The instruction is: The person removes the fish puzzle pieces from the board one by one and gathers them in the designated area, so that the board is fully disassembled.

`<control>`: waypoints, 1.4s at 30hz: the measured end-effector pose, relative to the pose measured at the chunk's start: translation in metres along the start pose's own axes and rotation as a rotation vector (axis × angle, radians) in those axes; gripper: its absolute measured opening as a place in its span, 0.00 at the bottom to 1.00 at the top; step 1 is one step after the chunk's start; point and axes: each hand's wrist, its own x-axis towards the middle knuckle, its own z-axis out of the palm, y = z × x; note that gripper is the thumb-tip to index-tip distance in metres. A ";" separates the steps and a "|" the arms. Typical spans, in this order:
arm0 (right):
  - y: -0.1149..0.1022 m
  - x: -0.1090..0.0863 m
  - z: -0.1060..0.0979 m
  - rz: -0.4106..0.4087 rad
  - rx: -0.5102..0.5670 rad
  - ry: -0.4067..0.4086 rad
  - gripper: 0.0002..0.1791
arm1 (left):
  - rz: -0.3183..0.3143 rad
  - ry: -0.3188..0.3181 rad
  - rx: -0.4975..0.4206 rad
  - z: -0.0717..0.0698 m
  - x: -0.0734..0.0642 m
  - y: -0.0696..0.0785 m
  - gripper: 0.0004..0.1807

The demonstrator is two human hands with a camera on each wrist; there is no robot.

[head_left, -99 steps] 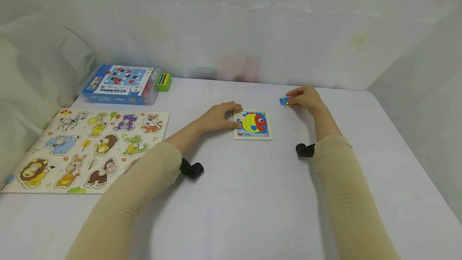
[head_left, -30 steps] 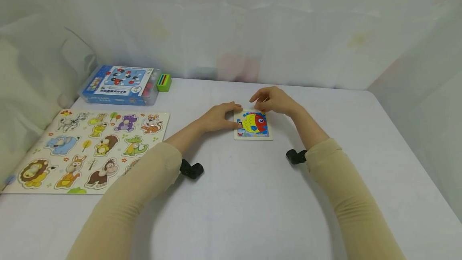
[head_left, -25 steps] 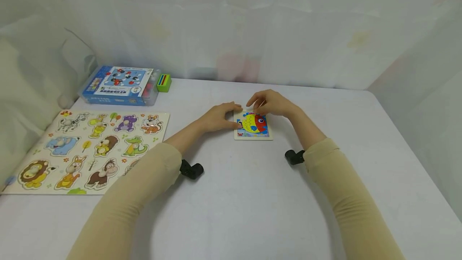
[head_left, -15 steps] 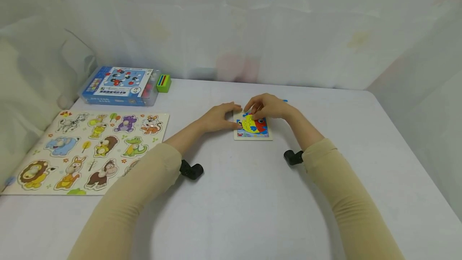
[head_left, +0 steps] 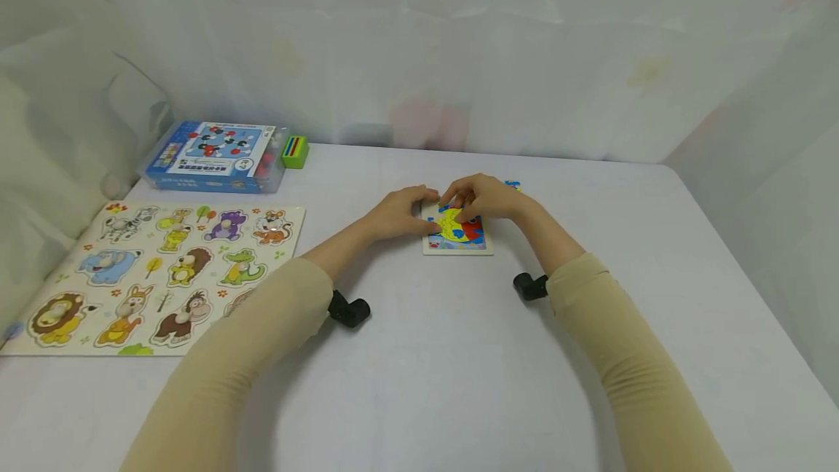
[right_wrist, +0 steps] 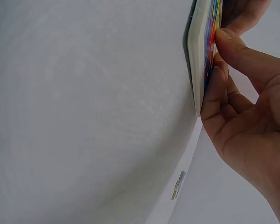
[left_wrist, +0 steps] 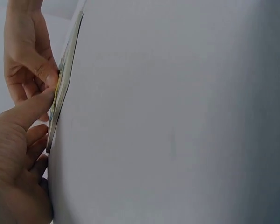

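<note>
A small square fish jigsaw puzzle (head_left: pixel 457 245) with a pale frame lies near the table's centre. My left hand (head_left: pixel 398 214) grips its left side, thumb over the face and fingers by the edge. From the right, my right hand (head_left: pixel 486 196) bends thumb and fingers onto the upper part of the puzzle. In the right wrist view that thumb (right_wrist: pixel 233 46) touches the yellow area, with other fingers curled at the frame. Whether a loose piece is between these fingertips is hidden. Behind the right hand lies a blue puzzle piece (head_left: pixel 513 185).
A large animal peg puzzle board (head_left: pixel 154 275) lies at the left. Behind it stand a blue molecule-model box (head_left: pixel 213 155) and a small green block (head_left: pixel 295 152) with coloured stripes. A white cloth wall (head_left: pixel 557 57) rises at the table's back.
My right hand has moved left from the blue piece at the back right onto the puzzle, then slightly down over its face. My left hand has stayed at the puzzle's left side.
</note>
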 end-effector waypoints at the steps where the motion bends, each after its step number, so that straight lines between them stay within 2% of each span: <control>1: 0.000 0.000 0.000 -0.004 0.003 -0.002 0.18 | -0.004 0.005 -0.004 0.001 0.001 0.002 0.36; 11: -0.001 0.000 0.001 -0.024 0.006 -0.012 0.19 | -0.031 0.058 -0.020 0.009 0.006 0.016 0.36; 33: -0.002 -0.001 0.002 -0.020 -0.027 0.002 0.16 | -0.039 0.064 -0.014 0.013 0.010 0.012 0.35; 42: -0.001 0.000 0.003 -0.018 -0.002 0.014 0.17 | -0.034 0.066 -0.017 0.013 0.011 0.011 0.35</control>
